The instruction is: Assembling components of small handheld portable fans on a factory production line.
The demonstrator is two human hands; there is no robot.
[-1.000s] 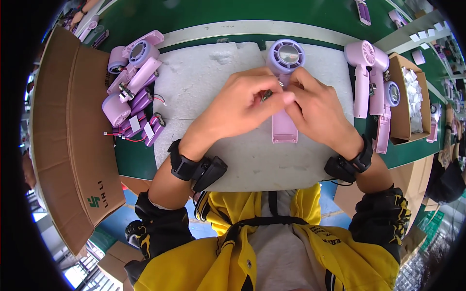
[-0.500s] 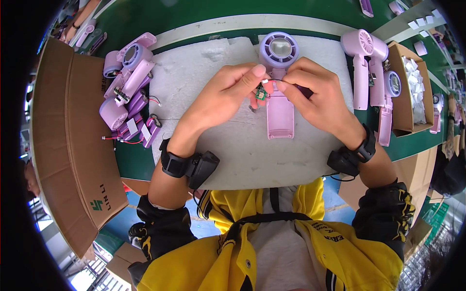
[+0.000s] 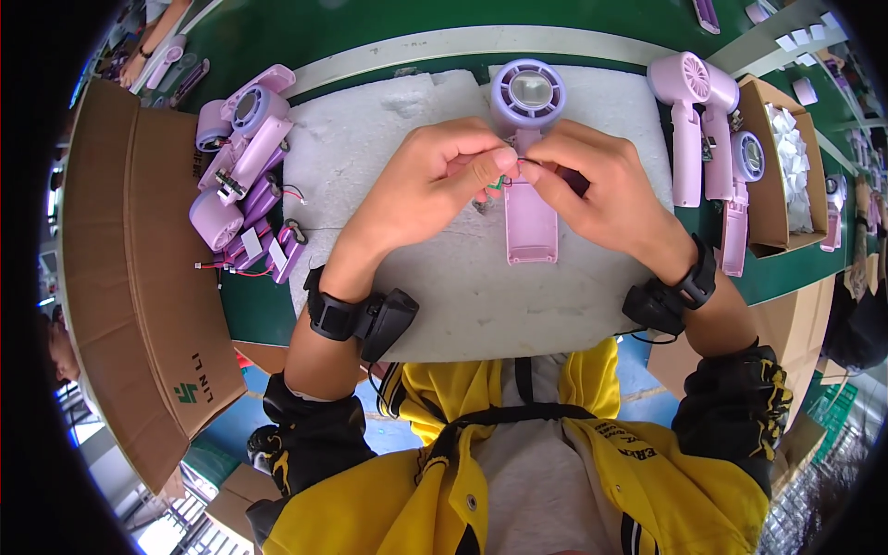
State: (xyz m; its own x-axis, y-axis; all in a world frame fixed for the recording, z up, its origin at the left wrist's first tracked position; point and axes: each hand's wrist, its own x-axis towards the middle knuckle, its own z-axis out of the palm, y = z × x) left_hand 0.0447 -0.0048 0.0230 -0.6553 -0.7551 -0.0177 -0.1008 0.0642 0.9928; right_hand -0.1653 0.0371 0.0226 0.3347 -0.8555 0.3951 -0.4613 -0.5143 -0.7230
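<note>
Green circuit board (image 3: pixel 497 183) pinched in left hand (image 3: pixel 435 179)

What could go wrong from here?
1. The right hand pinches a thin dark wire close to the green circuit board in the left hand; a hard pull might strain it.
2. Fingers mostly cover the board, so a bad connection could be missed.
3. The fan handle lies open on the foam below; a dropped board could land in it or get knocked.
</note>
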